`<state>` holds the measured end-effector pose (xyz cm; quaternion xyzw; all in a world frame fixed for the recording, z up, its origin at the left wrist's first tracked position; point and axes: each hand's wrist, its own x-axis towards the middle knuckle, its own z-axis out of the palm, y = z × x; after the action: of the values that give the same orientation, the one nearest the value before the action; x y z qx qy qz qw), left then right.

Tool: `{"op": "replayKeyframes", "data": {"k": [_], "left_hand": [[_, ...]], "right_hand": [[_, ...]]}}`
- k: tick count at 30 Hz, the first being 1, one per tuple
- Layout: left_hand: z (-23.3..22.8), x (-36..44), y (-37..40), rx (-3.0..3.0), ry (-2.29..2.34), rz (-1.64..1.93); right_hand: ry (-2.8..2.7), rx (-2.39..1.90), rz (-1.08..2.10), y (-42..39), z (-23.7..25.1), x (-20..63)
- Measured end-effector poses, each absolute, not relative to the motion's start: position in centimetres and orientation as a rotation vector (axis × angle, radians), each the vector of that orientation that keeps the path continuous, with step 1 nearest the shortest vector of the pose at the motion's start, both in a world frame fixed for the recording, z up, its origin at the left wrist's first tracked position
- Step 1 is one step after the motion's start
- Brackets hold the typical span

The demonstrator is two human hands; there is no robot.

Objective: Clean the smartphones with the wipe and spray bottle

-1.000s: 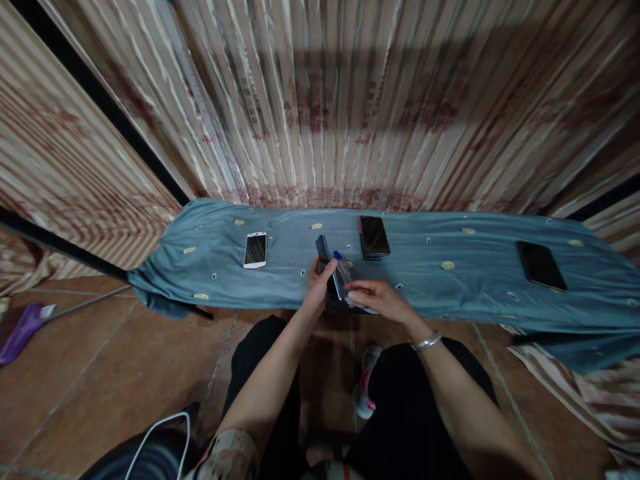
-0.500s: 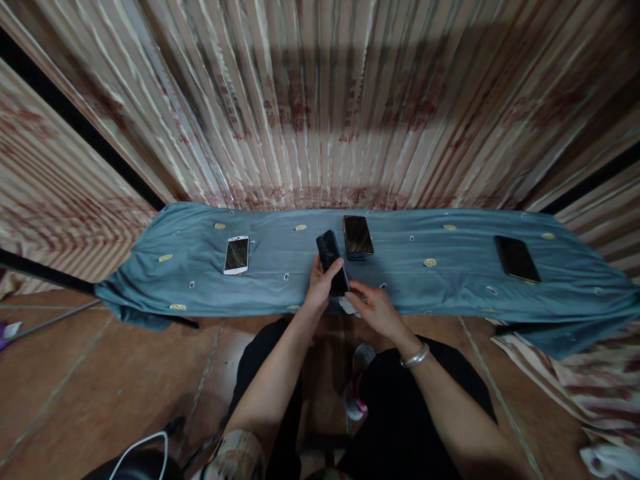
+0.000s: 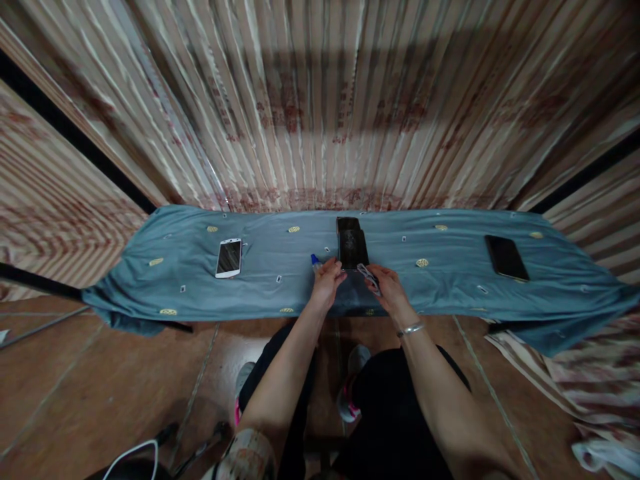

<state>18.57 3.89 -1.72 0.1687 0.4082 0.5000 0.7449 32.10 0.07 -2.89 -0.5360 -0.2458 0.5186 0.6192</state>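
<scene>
Both hands met at the cloth's [image 3: 150, 287] near edge: the left hand [image 3: 327, 281] touched the dark phone [image 3: 353, 248], its long axis running near-to-far; the right hand [image 3: 387, 290] pinched a crumpled wipe [image 3: 369, 275]. Open cloth lay either side.

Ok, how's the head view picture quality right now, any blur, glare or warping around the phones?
Head view: dim, warm light; strong wide-angle warping bows the blue cloth and fans out the striped curtain. A broad shadow band crosses the curtain. The stacked dark phones show faint sheen; the white phone reads clearly. The left hand and right hand are slightly soft.
</scene>
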Motion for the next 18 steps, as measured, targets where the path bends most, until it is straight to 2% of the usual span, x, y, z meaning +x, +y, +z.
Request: {"op": "replayKeyframes", "data": {"k": [9,18], "left_hand": [[-3.5,19.7,5.3,0.488,0.889,1.18],[-4.7,21.1,7.2,0.761,0.996,1.194]], "right_hand": [[-0.696,-1.287,1.115,2.5,-4.7,33.6],[-0.843,-1.497,0.767,4.8,-6.3,34.7]]}}
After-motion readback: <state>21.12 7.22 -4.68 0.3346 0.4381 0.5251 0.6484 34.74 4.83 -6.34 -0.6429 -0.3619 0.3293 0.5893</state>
